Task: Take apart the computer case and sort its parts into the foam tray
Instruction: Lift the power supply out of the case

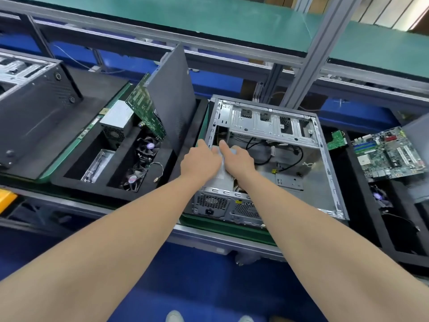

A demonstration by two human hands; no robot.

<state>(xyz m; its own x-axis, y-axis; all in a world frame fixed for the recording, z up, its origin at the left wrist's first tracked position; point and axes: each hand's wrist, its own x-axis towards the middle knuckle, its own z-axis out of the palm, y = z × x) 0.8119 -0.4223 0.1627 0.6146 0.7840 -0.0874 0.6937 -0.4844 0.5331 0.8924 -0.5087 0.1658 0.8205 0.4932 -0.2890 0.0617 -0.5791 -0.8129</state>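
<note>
Evidently the power supply (224, 178) is the part now being removed: it still sits in the near left corner of the computer case (329, 159), which lies open on its side in the middle of the bench. Both hands are set close together on top of the unit, the left hand (200, 160) towards its left edge and the right hand (236, 159) just beside it. Only the backs of the hands are shown, so it cannot be told whether the fingers are hooked over the far edge or merely laid flat.

The foam tray (97, 190) stands just left of the case and is already partly filled. A second power supply (116, 122), a leaning green motherboard (146, 110), an upright grey side panel (171, 94), two black fans (148, 147) and a bright metal bracket (97, 163) are held in its pockets.

For the next move, the unit would probably have to be freed from the case's rear wall and lifted clear. Care would be called for with the black cables (274, 154) lying loose on the case floor, since any still attached could snag.

The supply is a plain box of dull silver sheet metal, with a perforated rear face. The case is thin stamped steel with punched, sharp-looking edges, and the tray is soft matte black foam.
</note>
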